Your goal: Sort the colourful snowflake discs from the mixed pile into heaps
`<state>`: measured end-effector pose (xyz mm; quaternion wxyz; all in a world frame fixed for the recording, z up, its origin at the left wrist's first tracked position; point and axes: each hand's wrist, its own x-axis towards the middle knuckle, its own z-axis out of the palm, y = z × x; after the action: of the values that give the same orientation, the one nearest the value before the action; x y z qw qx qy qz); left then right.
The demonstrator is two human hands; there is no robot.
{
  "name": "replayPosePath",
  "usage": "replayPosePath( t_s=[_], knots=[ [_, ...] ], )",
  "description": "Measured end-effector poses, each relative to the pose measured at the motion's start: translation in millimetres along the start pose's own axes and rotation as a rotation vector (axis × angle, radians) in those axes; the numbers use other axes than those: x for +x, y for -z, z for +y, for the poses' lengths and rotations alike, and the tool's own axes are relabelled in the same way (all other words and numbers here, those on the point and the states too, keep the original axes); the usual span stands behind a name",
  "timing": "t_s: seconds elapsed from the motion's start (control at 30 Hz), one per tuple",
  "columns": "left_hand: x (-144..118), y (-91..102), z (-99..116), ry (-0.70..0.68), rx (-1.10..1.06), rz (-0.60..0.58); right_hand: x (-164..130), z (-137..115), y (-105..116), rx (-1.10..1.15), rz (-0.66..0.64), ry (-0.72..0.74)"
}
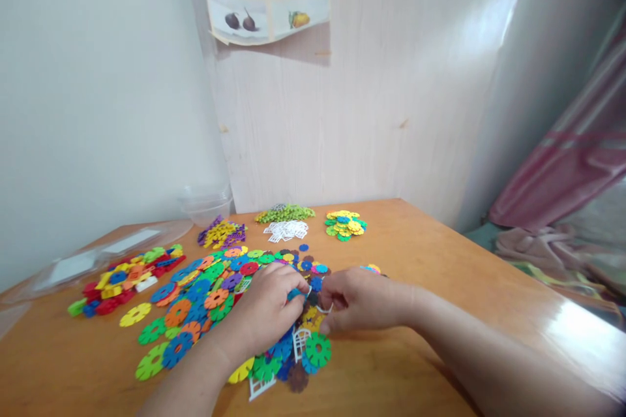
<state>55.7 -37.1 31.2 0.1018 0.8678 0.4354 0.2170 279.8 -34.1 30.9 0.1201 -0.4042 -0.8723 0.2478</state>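
My left hand (271, 303) is over the right part of a heap of notched plastic discs, its fingers curled. Between its thumb and index finger shows a blue disc (295, 294), partly hidden. My right hand (359, 298) is just across from it, fingers bent and closed in around a thin white plastic piece (325, 308), most of which is hidden. Below the hands lie a white window-shaped piece (300, 342), a green disc (318, 350) and a brown disc (298, 378). The multicoloured discs (215, 299) spread out left of my left hand.
Sorted piles stand farther back: purple and yellow pieces (222, 233), green pieces (286, 213), white pieces (286, 230), yellow and green discs (345, 224). Coloured blocks (124, 277) lie left. A clear bowl (206, 206) and clear lids (98, 257) are against the wall on the wooden table (430, 247).
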Motion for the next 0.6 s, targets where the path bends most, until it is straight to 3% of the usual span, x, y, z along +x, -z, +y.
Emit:
replayPosePath(
  t_s=[0.23,0.5,0.6],
  knots=[
    [0,1.6,1,0.018,-0.031,0.017,1,-13,-19,-0.189,-0.058,0.007],
    [1,-2.1,-2,0.023,-0.016,0.025,2,-11,-22,-0.094,-0.046,-0.024],
    [1,-2.3,-2,0.039,-0.023,0.029,3,-11,-21,0.052,-0.1,-0.053]
  ],
)
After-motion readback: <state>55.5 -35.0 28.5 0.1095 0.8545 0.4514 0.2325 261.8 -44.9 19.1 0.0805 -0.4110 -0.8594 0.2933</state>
